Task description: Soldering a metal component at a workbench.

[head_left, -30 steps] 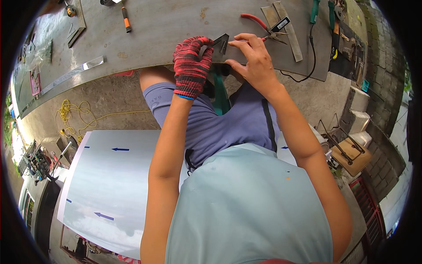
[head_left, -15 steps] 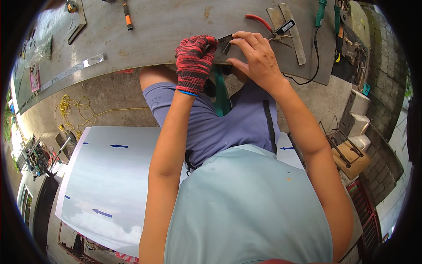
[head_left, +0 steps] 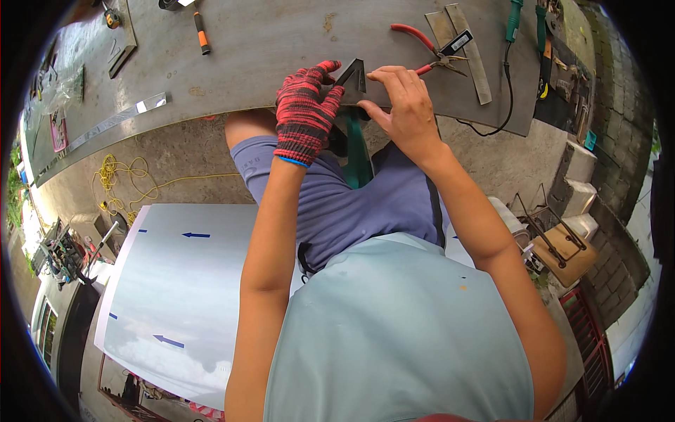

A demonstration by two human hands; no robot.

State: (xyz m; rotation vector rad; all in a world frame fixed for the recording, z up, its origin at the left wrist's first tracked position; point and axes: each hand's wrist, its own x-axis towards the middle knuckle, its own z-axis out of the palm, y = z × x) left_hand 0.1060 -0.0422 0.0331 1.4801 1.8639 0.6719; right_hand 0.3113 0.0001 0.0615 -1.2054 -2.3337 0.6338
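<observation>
Over the near edge of the metal-topped table [head_left: 260, 67], my left hand [head_left: 304, 112], in a red and black knitted glove, is closed on a bent dark metal strip [head_left: 359, 73]. The strip forms a narrow V with its point away from me. Part of it is hidden by the gloved fingers. Just to the right of the strip is my bare right hand [head_left: 409, 105], its thumb and fingers spread around a gap with nothing visible between them. Beyond that hand lie red-handled pliers [head_left: 415, 34] and two flat metal strips [head_left: 472, 56].
A black and orange tool handle [head_left: 202, 34] lies at the far left of centre. A shiny long strip [head_left: 112, 121] runs along the table's left edge. At right is a green corded tool [head_left: 514, 21]. Yellow cord [head_left: 116, 176] is tangled on the floor; behind me is a pale sheet [head_left: 176, 281].
The metal strip has turned from lying sideways to a V pointing away. My right fingers have come off its end and moved slightly nearer to me; the left hand has opened out a little.
</observation>
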